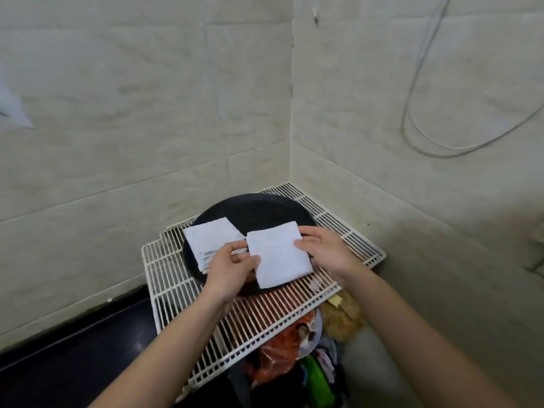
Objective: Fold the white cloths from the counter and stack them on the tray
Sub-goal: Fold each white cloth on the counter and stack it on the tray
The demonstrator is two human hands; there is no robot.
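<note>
A folded white cloth (278, 256), long axis near-to-far, hangs over a round black tray (259, 210). The left hand (232, 270) and right hand (322, 250) each hold a side edge in a pinching grip. A stack of folded cloths (210, 241) lies on the tray's left.

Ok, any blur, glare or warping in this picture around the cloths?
Head view: soft even light, no glare; the held cloth and stack are bright white with little surface detail; wide-angle warping bows the wall joints; the far right edge is smeared; tray and rack are fairly sharp.
</note>
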